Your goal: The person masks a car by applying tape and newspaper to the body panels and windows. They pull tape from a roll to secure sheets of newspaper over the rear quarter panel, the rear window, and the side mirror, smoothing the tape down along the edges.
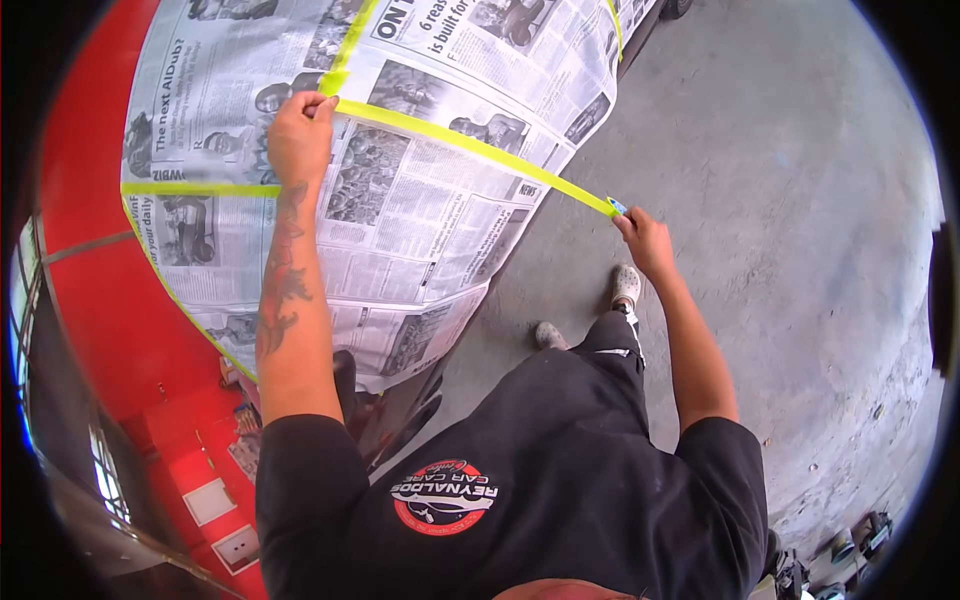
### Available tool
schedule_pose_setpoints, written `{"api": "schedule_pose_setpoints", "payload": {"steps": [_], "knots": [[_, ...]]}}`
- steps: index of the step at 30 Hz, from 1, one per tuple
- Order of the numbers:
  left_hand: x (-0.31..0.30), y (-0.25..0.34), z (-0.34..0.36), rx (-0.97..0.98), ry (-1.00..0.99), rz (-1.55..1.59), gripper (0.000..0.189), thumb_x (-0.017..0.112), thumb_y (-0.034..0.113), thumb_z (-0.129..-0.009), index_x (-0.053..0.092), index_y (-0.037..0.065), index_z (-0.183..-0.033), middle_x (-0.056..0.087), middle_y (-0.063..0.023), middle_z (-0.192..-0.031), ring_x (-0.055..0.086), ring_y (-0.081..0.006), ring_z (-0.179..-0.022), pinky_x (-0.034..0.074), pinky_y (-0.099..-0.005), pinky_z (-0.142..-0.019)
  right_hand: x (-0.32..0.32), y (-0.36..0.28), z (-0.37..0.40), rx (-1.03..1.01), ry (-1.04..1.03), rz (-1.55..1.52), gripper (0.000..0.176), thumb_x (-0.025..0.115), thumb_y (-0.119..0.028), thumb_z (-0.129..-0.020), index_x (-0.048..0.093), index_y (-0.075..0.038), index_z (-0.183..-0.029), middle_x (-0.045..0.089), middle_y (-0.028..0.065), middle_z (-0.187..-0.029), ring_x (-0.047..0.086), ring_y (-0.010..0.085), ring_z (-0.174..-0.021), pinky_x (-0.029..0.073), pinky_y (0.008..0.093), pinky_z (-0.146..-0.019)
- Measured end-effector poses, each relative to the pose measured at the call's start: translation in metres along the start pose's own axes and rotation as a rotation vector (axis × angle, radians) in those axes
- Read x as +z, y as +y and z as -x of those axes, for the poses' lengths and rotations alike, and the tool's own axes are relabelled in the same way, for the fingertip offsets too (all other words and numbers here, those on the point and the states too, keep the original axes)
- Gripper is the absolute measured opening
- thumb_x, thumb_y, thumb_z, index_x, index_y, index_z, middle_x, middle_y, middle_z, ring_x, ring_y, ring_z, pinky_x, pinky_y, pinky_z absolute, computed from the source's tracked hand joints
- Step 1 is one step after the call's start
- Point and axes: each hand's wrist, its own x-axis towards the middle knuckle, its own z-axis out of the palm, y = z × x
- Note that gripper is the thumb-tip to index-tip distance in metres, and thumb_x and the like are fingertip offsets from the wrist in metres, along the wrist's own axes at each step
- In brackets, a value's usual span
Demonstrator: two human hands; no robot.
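A long strip of yellow-green masking tape (470, 143) is stretched between my two hands across printed newspaper sheets (440, 235). With thumb and fingertips, my left hand (300, 138) pinches the strip's upper left end, close to where other tape strips cross. My right hand (648, 243) grips the other end, out past the paper's edge and over the floor. A small blue-and-white edge at its fingertips looks like the tape roll (617, 205), mostly hidden by the fingers. Another yellow-green strip (200, 189) lies stuck on the paper left of my left forearm.
The newspaper covers a curved car body, with a red panel (90, 140) exposed at the left. Grey concrete floor (770, 200) stretches along the right, where my shoes (625, 285) stand. Dark items (876, 535) sit at the lower right. White wall plates (237, 549) show at the lower left.
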Motion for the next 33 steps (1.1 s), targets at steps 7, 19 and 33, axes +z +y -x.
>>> {"api": "schedule_pose_setpoints", "payload": {"steps": [7, 19, 33], "knots": [[-0.005, 0.001, -0.011, -0.086, -0.089, -0.154, 0.018, 0.076, 0.028, -0.084, 0.073, 0.011, -0.09, 0.07, -0.003, -0.075, 0.066, -0.0214, -0.068, 0.05, -0.0359, -0.065, 0.017, -0.021, -0.029, 0.129, -0.131, -0.034, 0.038, 0.062, -0.043, -0.094, 0.069, -0.006, -0.095, 0.068, 0.0163, -0.078, 0.065, 0.0371, -0.076, 0.049, 0.0466, -0.068], [-0.001, 0.007, 0.01, 0.345, 0.017, -0.731, 0.061, 0.074, 0.039, -0.085, 0.053, 0.013, -0.136, 0.061, -0.004, -0.122, 0.056, -0.029, -0.114, 0.04, -0.0511, -0.096, 0.06, -0.001, -0.065, 0.207, -0.152, -0.143, 0.045, 0.063, -0.048, -0.091, 0.07, -0.003, -0.091, 0.069, 0.0177, -0.079, 0.066, 0.0369, -0.078, 0.05, 0.046, -0.069], [0.013, -0.011, 0.06, 0.504, -0.266, -0.934, 0.078, 0.051, 0.058, -0.095, 0.027, 0.016, -0.157, 0.021, -0.0084, -0.165, 0.018, -0.0401, -0.15, 0.014, -0.0746, -0.11, 0.071, -0.004, -0.063, 0.152, -0.22, -0.193, 0.042, 0.064, -0.045, -0.09, 0.071, -0.003, -0.09, 0.068, 0.0147, -0.076, 0.065, 0.0318, -0.073, 0.05, 0.0446, -0.069]]}}
